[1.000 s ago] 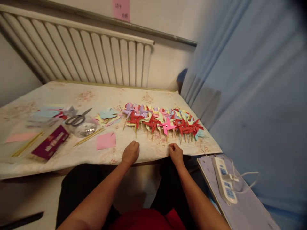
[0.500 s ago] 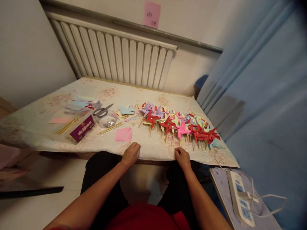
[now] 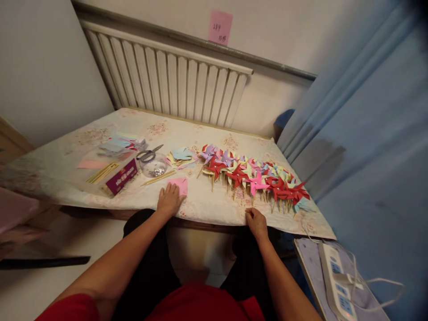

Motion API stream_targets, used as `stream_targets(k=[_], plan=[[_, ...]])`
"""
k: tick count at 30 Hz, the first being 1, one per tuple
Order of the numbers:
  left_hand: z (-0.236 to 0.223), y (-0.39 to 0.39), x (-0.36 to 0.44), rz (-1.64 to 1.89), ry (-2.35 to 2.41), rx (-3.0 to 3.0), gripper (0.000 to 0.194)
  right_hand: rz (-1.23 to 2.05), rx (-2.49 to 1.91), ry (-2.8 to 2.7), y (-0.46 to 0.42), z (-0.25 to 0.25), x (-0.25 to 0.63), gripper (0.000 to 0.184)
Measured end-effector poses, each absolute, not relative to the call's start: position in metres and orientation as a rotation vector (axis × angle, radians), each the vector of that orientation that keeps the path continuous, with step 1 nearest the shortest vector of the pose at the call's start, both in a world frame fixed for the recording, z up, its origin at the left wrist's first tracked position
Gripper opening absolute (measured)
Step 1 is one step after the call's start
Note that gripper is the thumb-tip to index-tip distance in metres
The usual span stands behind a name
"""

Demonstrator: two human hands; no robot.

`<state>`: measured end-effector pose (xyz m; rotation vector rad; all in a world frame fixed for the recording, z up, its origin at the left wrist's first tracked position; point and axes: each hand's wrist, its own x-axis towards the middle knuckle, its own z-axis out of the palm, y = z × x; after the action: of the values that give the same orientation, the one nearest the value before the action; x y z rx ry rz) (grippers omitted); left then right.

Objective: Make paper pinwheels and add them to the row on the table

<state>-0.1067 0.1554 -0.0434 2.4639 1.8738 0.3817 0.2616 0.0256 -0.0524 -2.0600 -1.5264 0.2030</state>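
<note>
My left hand lies flat with fingers spread on a pink paper square near the table's front edge. My right hand rests curled at the front edge of the flowered tablecloth, fingers closed on the cloth's hem. Just beyond it lies a long row of paper pinwheels on wooden sticks, red, pink, purple, yellow and blue.
Left of the pink square are loose wooden sticks, a clear dish with scissors across it, a purple box, cut paper shapes and coloured sheets. A radiator stands behind; a power strip lies lower right, blue curtain beside.
My left hand moved left and forward from the table edge and spread onto the pink paper square. My right hand stayed at the cloth's edge. The view swung left.
</note>
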Motion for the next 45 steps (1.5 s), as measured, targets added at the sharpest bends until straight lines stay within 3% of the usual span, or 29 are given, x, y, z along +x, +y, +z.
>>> stream_targets(k=[13, 45], plan=[[-0.047, 0.16, -0.107, 0.358, 1.868, 2.548, 0.045, 0.182, -2.069, -1.529, 0.027, -0.046, 0.259, 0.025], [-0.041, 0.164, -0.106, 0.177, 1.895, 2.466, 0.043, 0.21, -2.062, -1.541, 0.027, -0.044, 0.254, 0.02]])
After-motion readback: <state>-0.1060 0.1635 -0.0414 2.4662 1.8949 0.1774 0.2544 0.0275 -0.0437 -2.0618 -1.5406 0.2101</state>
